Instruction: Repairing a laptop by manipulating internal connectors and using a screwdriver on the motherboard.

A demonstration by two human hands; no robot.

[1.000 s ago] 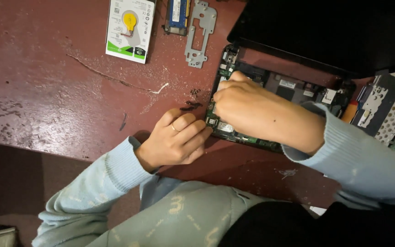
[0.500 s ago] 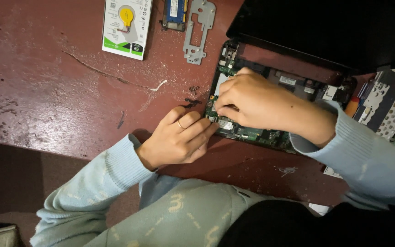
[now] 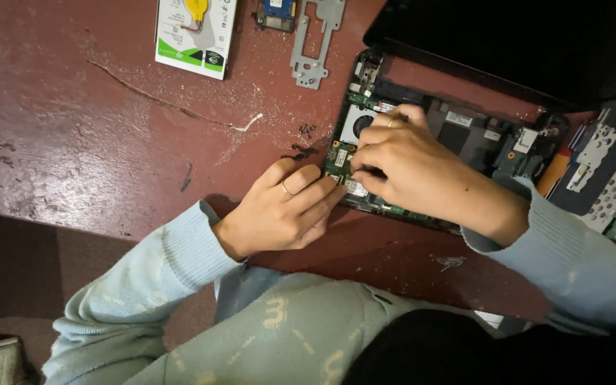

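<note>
An opened laptop base with a bare green circuit board (image 3: 465,142) lies on a worn red table (image 3: 94,135). My left hand (image 3: 286,210), a ring on one finger, rests on the table with its fingertips against the board's near left corner. My right hand (image 3: 408,167) lies over the board with its fingers curled and pinched at a spot near that same corner; what they pinch is hidden. A round fan (image 3: 358,122) shows just beyond my right fingers.
The black laptop lid (image 3: 522,43) stands open at the back right. A white-and-green card with a yellow part (image 3: 195,32), a grey metal bracket (image 3: 315,39) and a small blue module (image 3: 276,13) lie at the back. Removed panels and boards (image 3: 607,178) sit at the right.
Both hands have stayed at the board's left corner. My right hand has shifted slightly toward the near edge and its fingers have curled tighter. The view has drifted a little.
</note>
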